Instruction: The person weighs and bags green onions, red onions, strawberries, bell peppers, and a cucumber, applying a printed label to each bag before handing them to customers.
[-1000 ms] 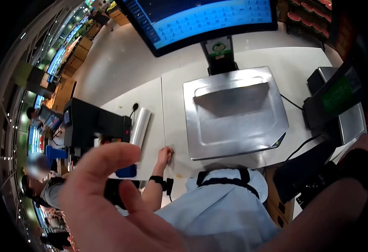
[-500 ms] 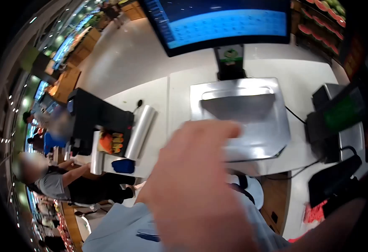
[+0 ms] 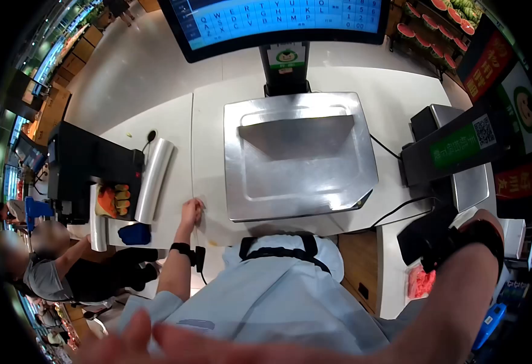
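Note:
My left hand [image 3: 192, 212], fingers curled in, rests on the front edge of the white counter [image 3: 208, 130], with a black strap on its wrist. Nothing shows in it. My right hand [image 3: 141, 340] is very close to the camera at the bottom edge, blurred and partly cut off. Its visible fingers look spread, with nothing seen between them. In front of me lies a bare steel weighing plate [image 3: 299, 188]. Behind it stands a screen [image 3: 272, 25] with a letter keyboard on it. To the left of the plate is a clear plastic bag roll [image 3: 155, 181].
A black printer-like box [image 3: 93, 170] stands left, near an orange-and-yellow glove [image 3: 114, 201] and a dark blue item [image 3: 134, 234]. On the right are a second device with a green panel [image 3: 460, 145] and a cable. A person [image 3: 66, 264] stands at far left.
My right hand has dropped from in front of the weighing plate to the bottom edge of view. The view has shifted, so the counter things appear farther left and slightly higher.

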`<state>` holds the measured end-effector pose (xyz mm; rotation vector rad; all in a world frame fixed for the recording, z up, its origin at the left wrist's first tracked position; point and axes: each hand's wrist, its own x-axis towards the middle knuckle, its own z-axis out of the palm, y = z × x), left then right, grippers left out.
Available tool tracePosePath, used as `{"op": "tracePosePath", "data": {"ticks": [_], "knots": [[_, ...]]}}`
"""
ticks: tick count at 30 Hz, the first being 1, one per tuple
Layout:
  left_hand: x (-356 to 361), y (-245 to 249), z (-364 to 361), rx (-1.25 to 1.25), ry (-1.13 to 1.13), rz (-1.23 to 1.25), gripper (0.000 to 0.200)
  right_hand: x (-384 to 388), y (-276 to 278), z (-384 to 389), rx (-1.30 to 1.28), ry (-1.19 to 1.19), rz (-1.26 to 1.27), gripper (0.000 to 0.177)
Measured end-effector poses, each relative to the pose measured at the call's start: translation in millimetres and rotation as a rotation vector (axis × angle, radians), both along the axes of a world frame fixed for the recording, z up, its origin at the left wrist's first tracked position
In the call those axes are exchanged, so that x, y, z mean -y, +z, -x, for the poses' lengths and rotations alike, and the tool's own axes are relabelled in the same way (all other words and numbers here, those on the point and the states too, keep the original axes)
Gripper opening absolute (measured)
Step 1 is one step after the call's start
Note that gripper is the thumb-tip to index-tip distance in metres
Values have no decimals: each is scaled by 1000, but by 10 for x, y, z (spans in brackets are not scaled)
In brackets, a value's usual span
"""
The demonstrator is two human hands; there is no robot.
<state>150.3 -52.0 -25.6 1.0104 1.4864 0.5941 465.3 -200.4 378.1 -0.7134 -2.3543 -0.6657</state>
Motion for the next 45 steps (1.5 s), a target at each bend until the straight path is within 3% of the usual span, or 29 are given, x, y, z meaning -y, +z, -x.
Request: {"op": "tracePosePath", "data": {"ticks": [10, 24, 31, 33, 34, 35, 38, 40, 41, 43, 44, 45], "knots": [[-32, -88, 13, 10, 22, 23, 34, 74, -14, -402, 208, 52, -77, 13], [11, 26, -94, 19, 118, 45, 28, 108, -61, -810, 132, -76, -141, 17], [13, 21, -74, 23, 81, 53, 27, 44, 363, -933, 267, 15, 15, 26], [105, 78, -82, 40, 123, 30, 28, 124, 389, -833, 247, -94, 163, 30], [9, 31, -49, 32, 108, 27, 28, 274, 388, -759, 205, -294, 366, 31], [-5, -12, -73, 25, 97, 37, 28, 1, 192, -862, 114, 44, 62, 28], [40, 114, -108, 12, 91, 15, 27, -108, 69, -702, -47, -60, -159, 27], [16, 113, -138, 1, 84, 12, 27, -358, 204, -725, 286, 709, -202, 26], [19, 94, -135, 13, 106, 24, 27, -356, 237, -738, 276, 718, -207, 26], [38, 65, -115, 19, 133, 39, 27, -287, 261, -778, 337, 421, -70, 20], [24, 65, -111, 23, 124, 34, 27, -116, 194, -739, 332, 424, -72, 20], [22, 59, -102, 29, 115, 30, 26, 163, 82, -679, 233, 123, -5, 19]]}}
